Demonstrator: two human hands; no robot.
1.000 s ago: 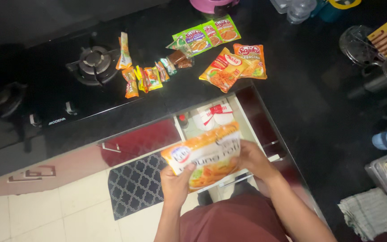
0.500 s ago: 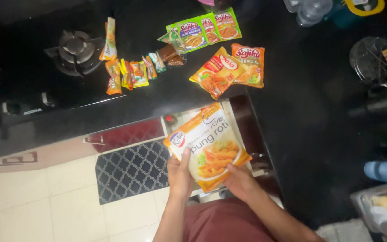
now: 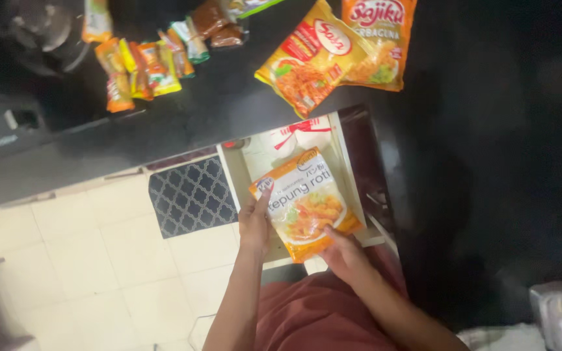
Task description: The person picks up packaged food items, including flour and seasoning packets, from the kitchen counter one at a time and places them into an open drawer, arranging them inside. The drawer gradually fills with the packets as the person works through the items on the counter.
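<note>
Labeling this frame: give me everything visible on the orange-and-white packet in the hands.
The packet is a flat, glossy pouch, plastic by its look, orange and white with a picture of fried food. It appears sealed, face up and tilted, above the open drawer. The left hand holds its left edge; the right hand holds its lower corner.

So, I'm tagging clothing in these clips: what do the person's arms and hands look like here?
Both forearms are bare, with no sleeves in view. The left hand and right hand wear no gloves; no rings, watch or bracelets show. A dark red garment covers the body below.
</note>
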